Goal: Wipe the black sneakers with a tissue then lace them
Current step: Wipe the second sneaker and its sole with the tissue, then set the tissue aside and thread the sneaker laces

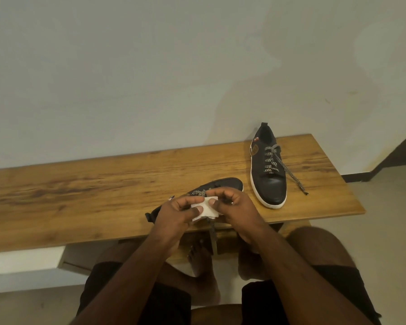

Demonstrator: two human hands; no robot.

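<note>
Pinching tissue [205, 208] with both hands' fingers [198, 209], hiding near sneaker [223, 184], other sneaker [267, 174] beside

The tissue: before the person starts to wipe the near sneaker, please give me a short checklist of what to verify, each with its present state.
1. Tissue held: ok, left hand and right hand both pinch it.
2. Tissue touching the near sneaker: cannot tell, the hands cover it.
3. Near sneaker resting on the wooden bench: ok, close to its front edge.
4. Near sneaker's lace: not ok, one end hangs over the bench edge.
5. Far sneaker out of the way: ok, it stands apart to the right.
6. Far sneaker's lace tied: not ok, one end trails loose.
</note>
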